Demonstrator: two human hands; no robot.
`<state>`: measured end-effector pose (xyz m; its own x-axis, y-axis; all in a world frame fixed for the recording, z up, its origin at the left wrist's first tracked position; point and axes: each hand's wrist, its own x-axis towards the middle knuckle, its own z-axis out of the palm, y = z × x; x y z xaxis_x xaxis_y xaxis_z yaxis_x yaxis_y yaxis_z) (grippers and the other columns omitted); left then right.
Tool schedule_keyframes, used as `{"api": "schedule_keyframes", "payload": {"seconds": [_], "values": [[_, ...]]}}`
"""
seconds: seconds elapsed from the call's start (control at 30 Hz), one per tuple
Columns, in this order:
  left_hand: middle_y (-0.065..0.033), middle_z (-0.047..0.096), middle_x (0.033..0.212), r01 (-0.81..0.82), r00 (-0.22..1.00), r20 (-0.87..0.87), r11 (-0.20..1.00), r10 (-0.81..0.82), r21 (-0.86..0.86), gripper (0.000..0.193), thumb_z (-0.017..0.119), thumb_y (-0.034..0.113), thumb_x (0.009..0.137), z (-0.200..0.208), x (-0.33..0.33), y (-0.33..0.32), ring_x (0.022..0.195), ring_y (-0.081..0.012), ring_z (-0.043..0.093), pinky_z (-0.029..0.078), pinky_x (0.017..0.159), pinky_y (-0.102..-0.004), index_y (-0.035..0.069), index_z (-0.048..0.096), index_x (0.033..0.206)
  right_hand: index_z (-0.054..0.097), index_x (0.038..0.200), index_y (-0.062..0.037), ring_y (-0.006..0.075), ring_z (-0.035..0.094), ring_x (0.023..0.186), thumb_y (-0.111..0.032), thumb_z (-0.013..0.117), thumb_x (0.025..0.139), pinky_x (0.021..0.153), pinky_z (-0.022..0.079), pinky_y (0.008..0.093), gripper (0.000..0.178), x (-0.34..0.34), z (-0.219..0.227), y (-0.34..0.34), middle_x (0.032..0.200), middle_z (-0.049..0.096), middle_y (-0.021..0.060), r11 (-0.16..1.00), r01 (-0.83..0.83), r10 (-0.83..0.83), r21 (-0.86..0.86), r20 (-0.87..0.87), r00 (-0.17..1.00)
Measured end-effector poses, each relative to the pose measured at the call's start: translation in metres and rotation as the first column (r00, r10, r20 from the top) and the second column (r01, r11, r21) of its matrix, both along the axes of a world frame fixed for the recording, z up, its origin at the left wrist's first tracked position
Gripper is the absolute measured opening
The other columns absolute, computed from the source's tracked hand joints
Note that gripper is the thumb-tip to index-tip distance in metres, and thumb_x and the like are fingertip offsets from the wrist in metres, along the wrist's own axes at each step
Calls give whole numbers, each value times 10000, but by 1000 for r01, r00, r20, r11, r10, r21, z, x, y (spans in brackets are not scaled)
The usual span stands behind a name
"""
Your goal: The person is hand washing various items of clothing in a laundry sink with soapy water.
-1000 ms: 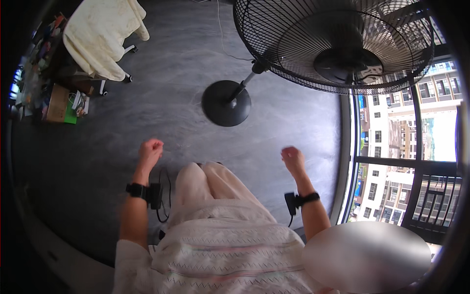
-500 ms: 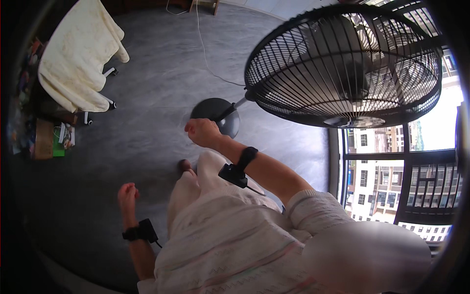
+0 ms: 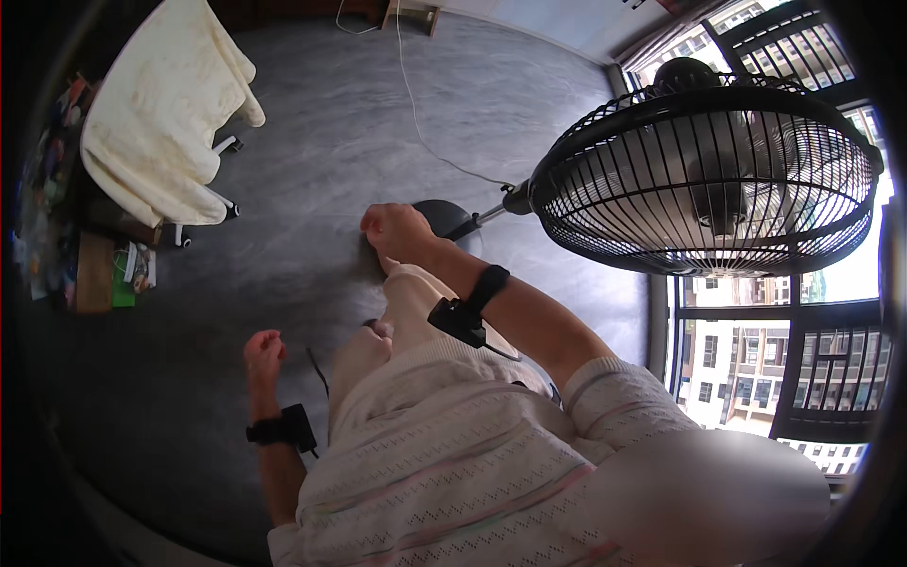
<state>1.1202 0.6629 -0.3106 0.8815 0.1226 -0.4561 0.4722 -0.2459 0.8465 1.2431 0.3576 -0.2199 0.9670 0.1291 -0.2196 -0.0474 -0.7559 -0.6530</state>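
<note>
My right hand (image 3: 404,232) is held out in front of my body with its fingers curled in. It overlaps the edge of a dark round fan base (image 3: 440,215), which stands lower, on the floor. Nothing shows in the fingers. My left hand (image 3: 265,352) hangs by my left side, loosely closed, and no object is visible in it. Each wrist wears a black strap with a small dark box. The black-caged pedestal fan (image 3: 704,180) looms at the right, joined to its base by a metal pole (image 3: 491,214).
A chair draped in a cream cloth (image 3: 170,113) stands at the far left, with a cardboard box (image 3: 94,274) and a green item nearby. A white cord (image 3: 416,113) runs over the grey floor (image 3: 312,142) toward the fan. Large windows (image 3: 737,369) line the right side.
The view has shifted: the fan and the draped chair sit farther right in the picture. My legs have moved in a step. Both hands remain closed.
</note>
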Motion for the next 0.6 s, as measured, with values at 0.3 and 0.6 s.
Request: {"api": "schedule_keyframes", "payload": {"seconds": [0.3, 0.6], "values": [[-53, 562, 667, -95, 995, -40, 994, 93, -45, 155, 494, 49, 776, -14, 8, 12, 579, -118, 535, 437, 555, -244, -19, 568, 895, 642, 855, -128, 294, 585, 863, -156, 516, 694, 772, 446, 377, 206, 12, 2, -2, 849, 633, 86, 1000, -14, 14, -13, -41, 999], [-58, 562, 678, -128, 990, -73, 988, 122, -83, 165, 489, 53, 781, -50, -3, 29, 574, -125, 537, 438, 553, -247, -30, 571, 898, 650, 853, -126, 301, 578, 880, -141, 501, 700, 773, 448, 384, 214, 35, -8, 11, 878, 630, 100, 995, -58, 53, -87, -55, 997]]}}
